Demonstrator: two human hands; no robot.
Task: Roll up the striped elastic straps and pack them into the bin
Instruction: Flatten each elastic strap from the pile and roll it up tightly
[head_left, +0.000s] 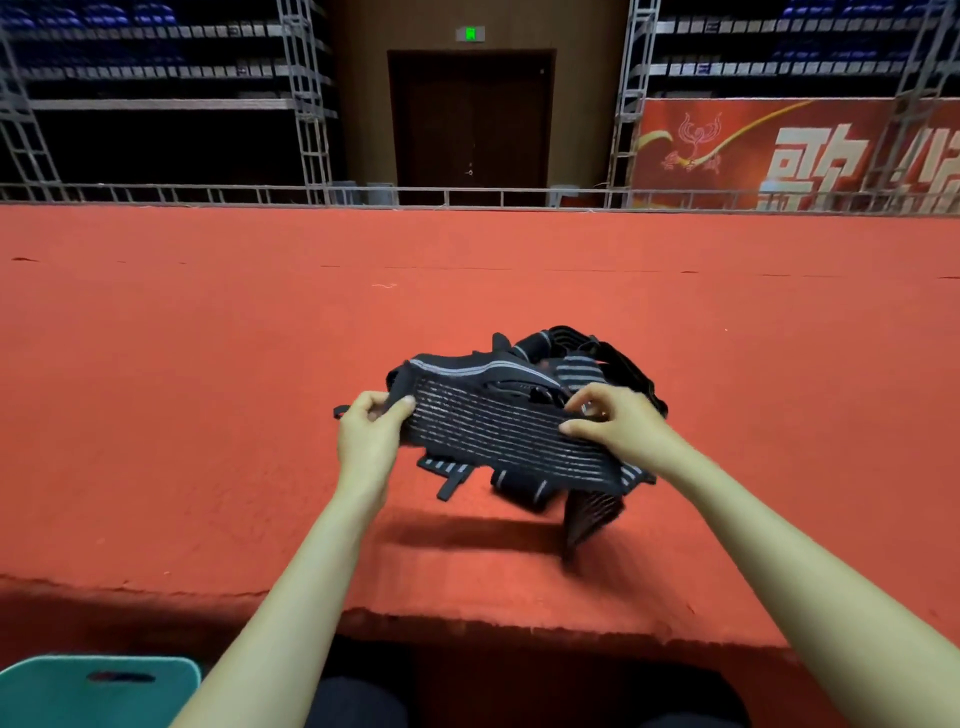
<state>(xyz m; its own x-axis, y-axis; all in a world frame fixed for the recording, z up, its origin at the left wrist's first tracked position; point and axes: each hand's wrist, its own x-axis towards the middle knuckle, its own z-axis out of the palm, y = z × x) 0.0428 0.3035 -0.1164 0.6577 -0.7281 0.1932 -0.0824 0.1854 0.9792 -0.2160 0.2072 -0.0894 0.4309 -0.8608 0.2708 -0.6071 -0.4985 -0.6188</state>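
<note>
Landmark = strap pile (576, 366), a tangled black heap lying on the red surface (208, 364).

- Held strap (498, 431): wide black elastic band with many thin pale-grey stripes running lengthwise and a knit, ribbed texture. It is stretched flat and roughly level between both hands, just in front of the pile on the person's side, hiding the pile's lower part. It is lifted off the surface, with its shadow on the red below.
- Its right end drops past the right hand; the tail (592, 514) hangs down on the near-right side of the pile, and its open ribbing looks almost like mesh.
- Left hand (371, 426): pinches the strap's left end at the pile's near-left, thumb on top, fingers curled under.
- Right hand (608, 421): grips the right end at the pile's near-right, thumb flat on the striped face, fingers curled over the top edge.
- Pile contents: more black-and-grey striped pieces, a black loop at the far right, and what looks like a rolled piece (519, 491) showing below the held strap. Can't count the separate straps.
- Teal plastic piece (98, 691) with a slot cut-out sits well to the near-left of the pile, below the surface edge. Only a corner is in view, so I can't tell whether it's the bin.
- Behind the pile: dark door (470, 119), with a red banner (779, 156) to its right.
</note>
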